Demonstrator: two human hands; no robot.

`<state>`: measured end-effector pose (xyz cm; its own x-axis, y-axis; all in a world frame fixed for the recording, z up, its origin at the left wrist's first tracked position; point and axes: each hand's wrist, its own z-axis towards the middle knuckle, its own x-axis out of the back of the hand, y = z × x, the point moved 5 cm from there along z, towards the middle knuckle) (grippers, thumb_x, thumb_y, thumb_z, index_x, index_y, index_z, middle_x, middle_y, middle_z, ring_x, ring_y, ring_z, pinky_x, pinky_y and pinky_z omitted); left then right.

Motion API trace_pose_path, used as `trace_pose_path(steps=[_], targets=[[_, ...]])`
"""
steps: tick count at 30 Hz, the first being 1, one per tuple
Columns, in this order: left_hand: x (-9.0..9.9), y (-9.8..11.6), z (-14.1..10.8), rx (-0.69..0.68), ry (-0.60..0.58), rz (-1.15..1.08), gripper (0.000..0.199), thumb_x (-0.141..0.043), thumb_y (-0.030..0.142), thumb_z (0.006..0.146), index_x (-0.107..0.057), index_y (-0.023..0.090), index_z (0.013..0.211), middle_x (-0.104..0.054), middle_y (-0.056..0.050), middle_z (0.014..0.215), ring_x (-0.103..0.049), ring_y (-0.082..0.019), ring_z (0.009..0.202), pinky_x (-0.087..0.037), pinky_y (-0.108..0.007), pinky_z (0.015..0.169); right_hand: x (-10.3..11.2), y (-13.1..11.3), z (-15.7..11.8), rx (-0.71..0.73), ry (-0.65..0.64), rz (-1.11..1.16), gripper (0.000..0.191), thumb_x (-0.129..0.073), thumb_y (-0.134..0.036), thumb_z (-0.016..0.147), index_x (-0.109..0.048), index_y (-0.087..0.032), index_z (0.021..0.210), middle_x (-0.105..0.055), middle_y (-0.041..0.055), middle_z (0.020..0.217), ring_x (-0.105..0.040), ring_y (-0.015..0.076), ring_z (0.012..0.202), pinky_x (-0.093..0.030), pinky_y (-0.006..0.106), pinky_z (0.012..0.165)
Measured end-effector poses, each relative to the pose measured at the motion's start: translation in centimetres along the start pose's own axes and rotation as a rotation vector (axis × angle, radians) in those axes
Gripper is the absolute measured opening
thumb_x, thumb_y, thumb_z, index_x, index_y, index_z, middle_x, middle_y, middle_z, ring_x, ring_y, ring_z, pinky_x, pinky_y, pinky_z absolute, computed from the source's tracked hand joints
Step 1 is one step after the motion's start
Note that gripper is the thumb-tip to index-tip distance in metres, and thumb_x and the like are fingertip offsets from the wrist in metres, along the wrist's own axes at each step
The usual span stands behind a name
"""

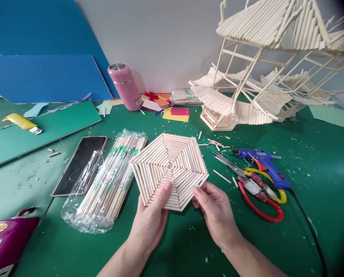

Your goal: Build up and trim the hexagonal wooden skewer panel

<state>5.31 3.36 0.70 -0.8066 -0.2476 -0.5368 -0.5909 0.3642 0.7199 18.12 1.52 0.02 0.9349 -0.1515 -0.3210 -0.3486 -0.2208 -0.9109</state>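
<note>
The left hand (152,217) has its thumb laid flat over the near-left part of the hexagonal wooden-stick panel (170,167), fingers tucked underneath; the right hand (216,213) pinches the near-right corner between thumb and fingers. So the panel sits held in both, over the near middle of the green tabletop (189,250).

From where I stand, that's a sensible grip: broad support on one side, a light pinch on the other. I'd keep the pressure on the closely laid rods and off the outermost ones, since a hard squeeze at the rim might spring one loose, and I'd hold it level.

Just to the left lies the plastic-wrapped stick bundle (108,177). To the right are scissors (242,177) and a blue glue gun (265,158); better to steer clear of that nozzle. Offcuts (222,176) lie between.
</note>
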Motion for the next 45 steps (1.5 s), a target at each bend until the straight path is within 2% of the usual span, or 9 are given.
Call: trace_pose_path(steps=[4,8,13,16,19,21,28,38,45], targets=[[-0.1,-0.5,-0.2,0.015,-0.038,0.012,0.048,-0.070,0.023,0.072,-0.057,0.018,0.117,-0.069,-0.008,0.099,-0.064,-0.026,0.094,-0.052,-0.035,0.084,0.1,-0.2,0.4,0.056,0.012,0.037,0.018,-0.059,-0.033,0.080,-0.058,-0.018,0.069,-0.051,-0.0026,0.061,-0.038,0.0101,0.055,-0.034,0.023,0.053],[-0.3,0.0,-0.6,-0.005,-0.217,0.037,0.043,-0.076,0.035,0.061,-0.067,0.018,0.099,-0.070,-0.008,0.089,-0.062,-0.031,0.097,-0.051,-0.038,0.084,1.6,-1.1,0.9,0.132,-0.004,0.008,0.014,-0.060,-0.030,0.080,-0.062,-0.019,0.071,-0.053,-0.0022,0.062,-0.043,0.0115,0.057,-0.037,0.025,0.056],[0.4,2.6,0.3,0.045,-0.283,-0.018,0.046,-0.066,0.059,0.062,-0.071,0.017,0.080,-0.071,-0.009,0.080,-0.062,-0.034,0.094,-0.051,-0.041,0.079,3.8,-3.7,1.1,0.153,-0.229,-0.092,0.013,-0.059,-0.029,0.079,-0.062,-0.018,0.072,-0.058,0.0020,0.071,-0.052,0.0165,0.068,-0.042,0.029,0.064],[0.3,3.0,1.0,0.164,-0.371,0.020,0.042,-0.070,0.049,0.063,-0.070,0.016,0.090,-0.071,-0.008,0.080,-0.065,-0.029,0.086,-0.053,-0.032,0.070,4.9,-5.3,0.9,0.163,-0.316,-0.240,0.014,-0.057,-0.027,0.080,-0.060,-0.017,0.071,-0.055,0.0014,0.070,-0.048,0.0143,0.065,-0.039,0.025,0.059],[0.0,1.9,0.9,0.288,-0.464,0.104,0.030,-0.072,0.032,0.067,-0.070,0.014,0.091,-0.072,-0.008,0.079,-0.067,-0.023,0.078,-0.052,-0.023,0.062,5.7,-5.9,0.8,0.162,-0.327,-0.401,0.019,-0.055,-0.028,0.081,-0.054,-0.017,0.065,-0.049,-0.0006,0.066,-0.042,0.0121,0.060,-0.034,0.024,0.054],[-0.2,0.8,0.6,0.356,-0.508,0.137,0.023,-0.072,0.025,0.068,-0.071,0.014,0.089,-0.073,-0.008,0.079,-0.068,-0.022,0.076,-0.052,-0.023,0.063,5.7,-5.9,0.8,0.156,-0.345,-0.502,0.022,-0.054,-0.029,0.082,-0.050,-0.018,0.064,-0.047,-0.0006,0.067,-0.040,0.0122,0.060,-0.032,0.025,0.054],[-0.2,-0.7,0.3,0.381,-0.354,0.167,0.024,-0.074,0.015,0.067,-0.070,0.015,0.091,-0.073,-0.007,0.078,-0.069,-0.020,0.070,-0.054,-0.029,0.071,5.3,-5.3,0.7,0.074,-0.358,-0.571,0.022,-0.052,-0.032,0.084,-0.049,-0.017,0.069,-0.041,-0.0019,0.067,-0.036,0.0115,0.061,-0.031,0.026,0.054],[0.1,-0.8,0.3,0.333,-0.335,0.206,0.033,-0.072,0.015,0.069,-0.067,0.017,0.102,-0.074,-0.007,0.082,-0.069,-0.020,0.071,-0.055,-0.032,0.075,5.3,-4.5,0.7,0.016,-0.301,-0.513,0.022,-0.055,-0.033,0.082,-0.049,-0.017,0.069,-0.041,-0.0026,0.066,-0.035,0.0113,0.061,-0.030,0.026,0.054],[0.2,-0.7,0.2,0.345,-0.298,0.188,0.030,-0.074,0.015,0.067,-0.070,0.017,0.096,-0.074,-0.006,0.080,-0.069,-0.020,0.070,-0.055,-0.033,0.075,5.0,-3.8,0.5,-0.040,-0.272,-0.336,0.022,-0.057,-0.036,0.081,-0.047,-0.018,0.070,-0.038,-0.0041,0.065,-0.032,0.0105,0.060,-0.028,0.025,0.054]])
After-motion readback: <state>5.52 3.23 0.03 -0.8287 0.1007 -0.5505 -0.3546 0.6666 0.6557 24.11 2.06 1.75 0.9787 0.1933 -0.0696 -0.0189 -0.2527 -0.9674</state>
